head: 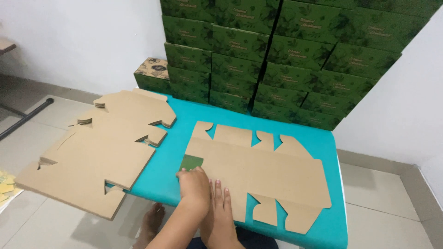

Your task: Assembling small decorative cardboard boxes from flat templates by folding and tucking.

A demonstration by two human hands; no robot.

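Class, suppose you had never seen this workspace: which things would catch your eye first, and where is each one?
A wall of stacked dark green printed boxes fills the back, against the white wall. On the turquoise table lies a flat die-cut cardboard box blank, with the left hand and right hand pressing its near left edge, where a green flap shows. A stack of similar cardboard blanks overhangs the table's left side.

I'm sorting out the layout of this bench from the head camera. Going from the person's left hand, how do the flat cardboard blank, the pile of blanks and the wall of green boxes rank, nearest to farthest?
From the left hand:
1. Flat cardboard blank, under the hand, mid-table.
2. Pile of blanks, to the left, overhanging the table edge.
3. Stacked green boxes, at the table's far side against the wall.
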